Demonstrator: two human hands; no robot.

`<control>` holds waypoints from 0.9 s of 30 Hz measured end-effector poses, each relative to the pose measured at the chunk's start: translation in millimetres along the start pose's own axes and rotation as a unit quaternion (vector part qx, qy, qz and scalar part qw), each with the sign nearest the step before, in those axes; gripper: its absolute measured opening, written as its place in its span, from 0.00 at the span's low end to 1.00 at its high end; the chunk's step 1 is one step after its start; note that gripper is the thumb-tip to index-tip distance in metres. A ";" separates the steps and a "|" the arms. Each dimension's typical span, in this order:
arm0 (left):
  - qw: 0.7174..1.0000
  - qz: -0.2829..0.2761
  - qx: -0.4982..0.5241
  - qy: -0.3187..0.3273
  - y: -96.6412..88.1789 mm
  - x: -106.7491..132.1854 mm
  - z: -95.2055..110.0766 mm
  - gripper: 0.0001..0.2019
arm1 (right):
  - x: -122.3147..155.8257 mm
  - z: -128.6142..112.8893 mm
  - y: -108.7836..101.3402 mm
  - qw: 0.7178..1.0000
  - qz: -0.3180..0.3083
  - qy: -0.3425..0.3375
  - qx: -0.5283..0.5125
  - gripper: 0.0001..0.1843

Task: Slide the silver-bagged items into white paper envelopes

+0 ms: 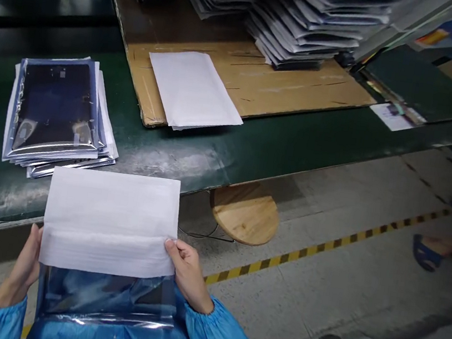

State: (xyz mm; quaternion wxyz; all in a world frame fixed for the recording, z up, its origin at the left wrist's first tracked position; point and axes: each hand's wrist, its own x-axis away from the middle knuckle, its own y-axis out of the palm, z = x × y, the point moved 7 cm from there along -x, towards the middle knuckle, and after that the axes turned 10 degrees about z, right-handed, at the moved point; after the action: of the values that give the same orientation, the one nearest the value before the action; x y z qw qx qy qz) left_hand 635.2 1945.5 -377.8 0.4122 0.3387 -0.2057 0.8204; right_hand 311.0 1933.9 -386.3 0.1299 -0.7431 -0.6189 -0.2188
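Observation:
Between my hands, in front of my body, is a white paper sheet [114,204] with a fold across its lower part. Below its edge shows a clear, shiny plastic bag [107,296] with something dark and flat inside. My left hand [25,265] grips the left edge, its fingers partly hidden behind. My right hand [189,274] pinches the sheet's right edge, thumb on top. Ahead on the left, a stack of bagged dark flat panels [58,106] with white sheets lies on the green table [177,157].
A white sheet or envelope [195,89] lies on a cardboard sheet [304,88], before tall stacks of white packets [314,19]. A round wooden stool [245,211] stands below the table edge. Yellow-black tape [324,245] crosses the floor; a person's sandaled foot [428,251] is at right.

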 end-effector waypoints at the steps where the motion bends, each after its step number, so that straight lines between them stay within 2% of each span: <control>1: 1.000 0.005 -0.017 -0.002 0.9 -1.5 0.5 0.41 | 0.0 -0.4 -0.3 1.000 0.001 0.005 0.003 0.20; 3: 0.998 0.021 -0.056 0.011 -3.0 -1.4 -2.4 0.38 | 1.4 -0.5 -1.4 1.000 0.005 0.020 0.004 0.21; 6: 0.993 0.047 -0.106 0.032 -18.0 6.6 -17.2 0.34 | 7.2 5.1 -3.4 0.998 0.008 0.056 0.007 0.23; 11: 0.983 0.113 -0.140 0.042 -45.2 31.8 -44.6 0.35 | 22.9 24.9 -8.4 0.992 0.007 0.120 0.026 0.24; 15: 0.979 0.142 -0.142 0.047 -52.6 49.2 -53.3 0.36 | 29.1 28.9 -9.3 0.989 0.006 0.132 0.059 0.26; 18: 0.978 0.149 -0.121 0.085 -45.5 51.5 -50.1 0.33 | 23.0 21.6 -8.2 0.991 0.006 0.111 0.074 0.27; 21: 0.983 0.123 -0.065 0.120 -28.2 46.3 -50.1 0.27 | 11.9 17.0 -12.5 0.992 0.010 0.107 0.059 0.27; 25: 0.993 0.097 -0.010 0.062 -14.7 38.2 -65.1 0.23 | 4.0 24.4 -22.9 0.988 -0.013 0.152 0.036 0.24; 27: 0.994 0.093 0.013 0.049 -11.9 36.2 -65.9 0.23 | 3.2 29.1 -25.2 0.985 -0.034 0.169 0.031 0.24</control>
State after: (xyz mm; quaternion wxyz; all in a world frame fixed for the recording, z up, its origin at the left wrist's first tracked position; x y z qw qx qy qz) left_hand 603.9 2012.4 -396.1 0.3394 0.2827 -0.2054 0.8733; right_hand 291.7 1955.2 -412.0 0.2480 -0.6697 -0.6194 -0.3260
